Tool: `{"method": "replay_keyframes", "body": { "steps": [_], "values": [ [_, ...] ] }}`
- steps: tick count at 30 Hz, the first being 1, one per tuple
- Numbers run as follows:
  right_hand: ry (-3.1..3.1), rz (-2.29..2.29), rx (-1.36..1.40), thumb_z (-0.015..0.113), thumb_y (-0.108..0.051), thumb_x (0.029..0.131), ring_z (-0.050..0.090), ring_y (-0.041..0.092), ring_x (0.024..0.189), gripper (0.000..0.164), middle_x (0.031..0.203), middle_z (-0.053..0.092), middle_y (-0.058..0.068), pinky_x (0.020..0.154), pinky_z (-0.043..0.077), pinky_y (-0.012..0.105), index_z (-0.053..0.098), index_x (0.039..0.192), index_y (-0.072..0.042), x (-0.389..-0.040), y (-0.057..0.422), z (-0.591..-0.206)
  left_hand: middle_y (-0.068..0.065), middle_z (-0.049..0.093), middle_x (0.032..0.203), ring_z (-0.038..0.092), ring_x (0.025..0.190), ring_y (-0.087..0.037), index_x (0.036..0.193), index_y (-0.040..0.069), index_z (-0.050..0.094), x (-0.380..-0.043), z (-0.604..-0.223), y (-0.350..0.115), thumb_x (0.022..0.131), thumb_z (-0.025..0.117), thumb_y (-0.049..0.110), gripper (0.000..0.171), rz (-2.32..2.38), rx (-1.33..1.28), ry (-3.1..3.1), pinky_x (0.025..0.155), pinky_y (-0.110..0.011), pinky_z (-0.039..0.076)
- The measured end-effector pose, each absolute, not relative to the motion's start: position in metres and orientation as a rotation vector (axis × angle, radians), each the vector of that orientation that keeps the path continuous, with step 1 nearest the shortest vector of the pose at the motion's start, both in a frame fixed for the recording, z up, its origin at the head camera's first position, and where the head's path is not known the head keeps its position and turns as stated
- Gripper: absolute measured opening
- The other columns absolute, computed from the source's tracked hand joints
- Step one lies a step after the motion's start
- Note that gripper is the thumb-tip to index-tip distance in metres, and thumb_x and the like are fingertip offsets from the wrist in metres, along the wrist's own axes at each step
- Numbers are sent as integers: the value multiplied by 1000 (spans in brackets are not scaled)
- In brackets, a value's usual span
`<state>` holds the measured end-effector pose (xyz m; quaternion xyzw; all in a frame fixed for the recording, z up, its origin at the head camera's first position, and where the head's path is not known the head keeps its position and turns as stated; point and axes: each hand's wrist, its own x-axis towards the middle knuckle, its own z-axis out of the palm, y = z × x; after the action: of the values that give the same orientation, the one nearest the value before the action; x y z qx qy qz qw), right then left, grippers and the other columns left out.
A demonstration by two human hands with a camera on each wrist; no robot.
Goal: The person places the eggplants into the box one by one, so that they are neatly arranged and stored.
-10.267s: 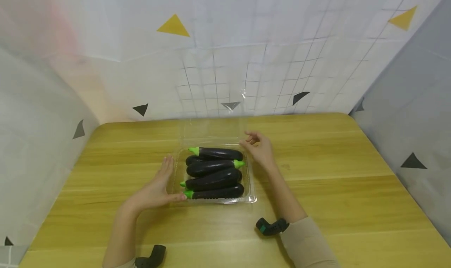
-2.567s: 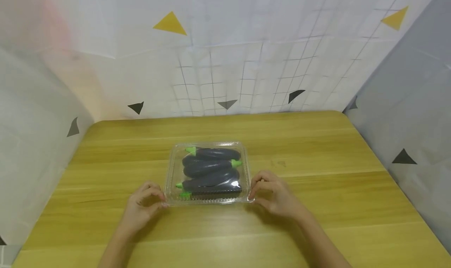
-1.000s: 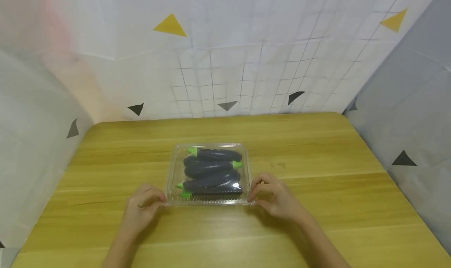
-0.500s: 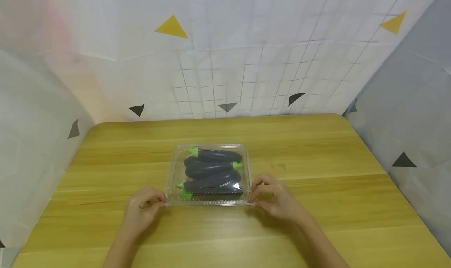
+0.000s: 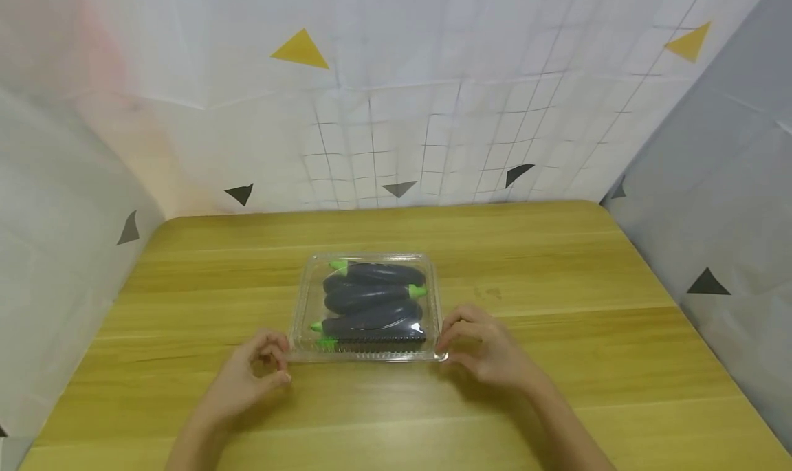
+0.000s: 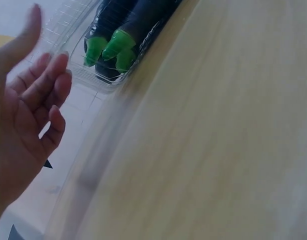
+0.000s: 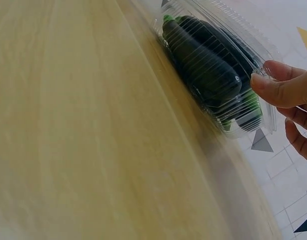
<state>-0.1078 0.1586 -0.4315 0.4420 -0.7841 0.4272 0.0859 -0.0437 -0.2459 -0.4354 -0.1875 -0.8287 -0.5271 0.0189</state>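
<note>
A clear plastic clamshell box (image 5: 365,356) lies on the table with its lid down. Inside, under the lid, are several dark eggplants (image 5: 371,297) with green stem ends. My right hand (image 5: 485,347) pinches the box's near right corner between thumb and fingers, as the right wrist view also shows. Beside the near left corner is my left hand (image 5: 244,375), its thumb spread away from the loosely bent fingers and nothing held between them. In the left wrist view, the fingertips (image 6: 59,62) are close to the box rim; whether they touch it I cannot tell.
The box sits on a yellow wood-grain table (image 5: 526,251). A pale sheet wall (image 5: 396,134) with grid lines and dark and yellow triangles stands behind it, with further pale walls at left and right.
Ten seconds ago the lid stood up behind the eggplants; it is now down over them. In the last half second my left thumb came off the near left corner, while my right hand kept its pinch.
</note>
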Motion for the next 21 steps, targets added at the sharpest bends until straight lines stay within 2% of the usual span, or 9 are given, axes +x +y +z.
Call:
{"method": "replay_keyframes", "body": {
  "steps": [3, 6, 9, 14, 21],
  "values": [
    [-2331, 1251, 1322, 83, 2, 65, 56, 14, 96, 33, 98, 62, -6, 89, 47, 23, 70, 84, -21, -110, 160, -430, 2, 64, 82, 55, 79, -11, 97, 8, 60, -43, -432, -247, 81, 73, -2, 23, -1613, -575, -2591, 71, -25, 45],
    [-2321, 1232, 1328, 83, 3, 65, 57, 15, 95, 31, 97, 62, -5, 88, 47, 24, 70, 81, -20, -112, 160, -429, 0, 65, 85, 55, 80, -10, 92, 12, 63, -42, -429, -247, 84, 71, 1, 16, -1587, -564, -2612, 71, -24, 45],
    [-2328, 1201, 1321, 83, 2, 64, 56, 13, 95, 30, 97, 62, -5, 86, 48, 23, 69, 78, -21, -114, 160, -428, 1, 66, 84, 56, 79, -10, 94, 11, 62, -42, -429, -246, 85, 69, 0, 16, -1586, -566, -2615, 71, -24, 45],
    [-2354, 1169, 1312, 84, 0, 66, 56, 12, 95, 29, 98, 61, -7, 83, 50, 25, 69, 76, -22, -117, 161, -428, -2, 68, 83, 60, 78, -11, 106, 2, 60, -45, -429, -243, 87, 66, -4, 20, -1644, -577, -2591, 72, -24, 47],
    [-2382, 1146, 1300, 85, 0, 64, 57, 12, 95, 30, 98, 63, -8, 84, 51, 29, 69, 77, -22, -119, 164, -427, -1, 66, 78, 60, 72, -13, 99, 2, 61, -46, -429, -242, 87, 66, -2, 13, -1690, -636, -2569, 70, -26, 49]
  ]
}}
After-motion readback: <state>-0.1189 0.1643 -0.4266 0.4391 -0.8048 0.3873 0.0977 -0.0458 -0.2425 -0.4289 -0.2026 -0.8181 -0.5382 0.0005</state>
